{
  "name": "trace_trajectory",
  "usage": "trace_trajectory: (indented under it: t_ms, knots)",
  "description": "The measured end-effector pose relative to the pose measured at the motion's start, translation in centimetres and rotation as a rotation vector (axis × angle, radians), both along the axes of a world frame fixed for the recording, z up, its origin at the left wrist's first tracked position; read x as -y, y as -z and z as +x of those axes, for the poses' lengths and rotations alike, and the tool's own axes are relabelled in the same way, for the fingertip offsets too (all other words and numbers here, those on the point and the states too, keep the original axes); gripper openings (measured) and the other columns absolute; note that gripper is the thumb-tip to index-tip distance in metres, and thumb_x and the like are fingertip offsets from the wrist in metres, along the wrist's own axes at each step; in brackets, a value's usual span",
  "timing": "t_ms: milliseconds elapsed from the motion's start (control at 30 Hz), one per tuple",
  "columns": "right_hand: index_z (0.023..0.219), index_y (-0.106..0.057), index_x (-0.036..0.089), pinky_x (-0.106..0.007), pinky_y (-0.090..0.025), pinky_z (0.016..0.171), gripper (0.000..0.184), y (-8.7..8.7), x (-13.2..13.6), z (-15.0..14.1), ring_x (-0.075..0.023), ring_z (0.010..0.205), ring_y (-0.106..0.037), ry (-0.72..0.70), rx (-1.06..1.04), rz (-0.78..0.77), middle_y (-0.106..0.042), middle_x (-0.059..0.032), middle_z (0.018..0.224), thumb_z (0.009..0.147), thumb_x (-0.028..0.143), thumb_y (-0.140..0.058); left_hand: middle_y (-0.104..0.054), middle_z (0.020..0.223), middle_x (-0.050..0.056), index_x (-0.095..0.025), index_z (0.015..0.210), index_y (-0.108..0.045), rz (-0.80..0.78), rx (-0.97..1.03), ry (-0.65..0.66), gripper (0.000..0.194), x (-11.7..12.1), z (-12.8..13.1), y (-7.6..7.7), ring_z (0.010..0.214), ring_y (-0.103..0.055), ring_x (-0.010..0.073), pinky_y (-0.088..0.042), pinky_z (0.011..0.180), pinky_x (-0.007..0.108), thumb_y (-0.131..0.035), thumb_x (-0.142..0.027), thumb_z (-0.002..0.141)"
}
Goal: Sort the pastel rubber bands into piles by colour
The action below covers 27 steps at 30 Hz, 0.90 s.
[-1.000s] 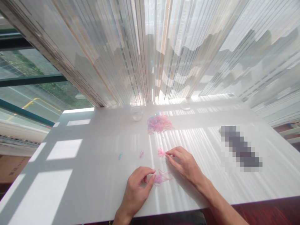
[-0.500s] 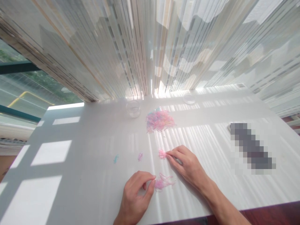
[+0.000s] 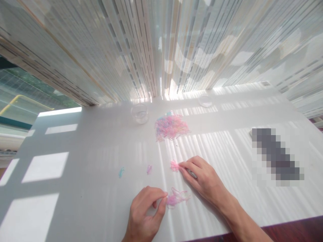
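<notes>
- Right hand [image 3: 205,178]: grip closed, thumb and index finger pinching the edge of a small pink tuft of elastic bands [image 3: 174,165]; the other fingers curl close beside them, low over the surface.
- Left hand [image 3: 145,215]: grip closed, thumb and index finger pressed together at the right edge of a loose pink tangle of elastic bands [image 3: 175,199]; the strands are too fine to show whether any lie between the fingertips.
- Tuft and tangle: both lie on the white surface [image 3: 75,161], just in front of the person, and the tuft sits above the tangle, a short way apart.
- Single bands: a pink band [image 3: 149,169] lies just left of the tuft, and a pale blue band [image 3: 121,172] lies farther left; neither touches a hand.
- Main heap: a heap of pink and pale blue elastic bands [image 3: 171,126] lies beyond the hands, near the middle of the surface.
- Far edge: a small clear glass bowl [image 3: 139,113] stands left of the heap, and a clear round dish [image 3: 205,100] lies to its right.
- Right side: a dark oblong object [image 3: 276,156] is blurred beyond recognition.
- Background: a sheer striped curtain [image 3: 161,43] hangs behind the surface.
</notes>
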State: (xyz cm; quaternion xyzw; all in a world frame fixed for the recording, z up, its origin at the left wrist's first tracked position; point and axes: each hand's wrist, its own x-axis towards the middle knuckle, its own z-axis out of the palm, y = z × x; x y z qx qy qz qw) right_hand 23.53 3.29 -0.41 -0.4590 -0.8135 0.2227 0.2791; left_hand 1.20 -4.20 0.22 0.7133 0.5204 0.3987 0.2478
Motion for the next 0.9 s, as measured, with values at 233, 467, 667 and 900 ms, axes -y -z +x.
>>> trace_trajectory:
  t_ms: [233,467,667,900]
  knots:
    - [0.11,-0.068,0.021,-0.035,-0.053,0.068,0.017,-0.04,-0.08,0.05,-0.0201,0.076,-0.062,0.007,-0.015,-0.02,-0.067,-0.0063,0.086,0.102,0.019,-0.053,-0.07,0.078,0.002,-0.021,0.094,-0.066,-0.004,-0.004,0.004,0.012,-0.19,0.07,-0.22,0.059,-0.058,0.0123,-0.053,0.06,0.024,-0.062,-0.01,0.094]
    - [0.102,-0.068,0.019,-0.035,-0.051,0.069,0.015,0.1,-0.11,0.02,-0.0196,0.077,-0.061,0.004,-0.02,-0.025,-0.067,-0.006,0.085,0.102,0.018,-0.053,-0.07,0.078,0.001,-0.021,0.094,-0.066,-0.008,-0.013,0.006,0.012,0.02,-0.15,0.2,0.06,-0.058,0.0122,-0.053,0.061,0.025,-0.063,-0.009,0.093]
    - [0.099,-0.067,0.02,-0.034,-0.05,0.067,0.015,0.18,-0.2,-0.04,-0.019,0.075,-0.061,0.014,-0.025,-0.008,-0.067,-0.0054,0.083,0.102,0.017,-0.052,-0.07,0.078,0.002,-0.021,0.094,-0.066,0.003,-0.014,0.005,0.013,0.09,-0.14,0.18,0.061,-0.06,0.0128,-0.053,0.061,0.025,-0.063,-0.009,0.093]
    - [0.1,-0.069,0.02,-0.034,-0.051,0.067,0.012,0.11,-0.13,-0.06,-0.019,0.074,-0.062,0.033,-0.056,-0.021,-0.067,-0.0057,0.083,0.101,0.023,-0.057,-0.07,0.078,0.001,-0.021,0.093,-0.067,-0.002,-0.007,0.0,0.011,-0.03,0.03,0.12,0.06,-0.06,0.0125,-0.053,0.06,0.025,-0.063,-0.011,0.093]
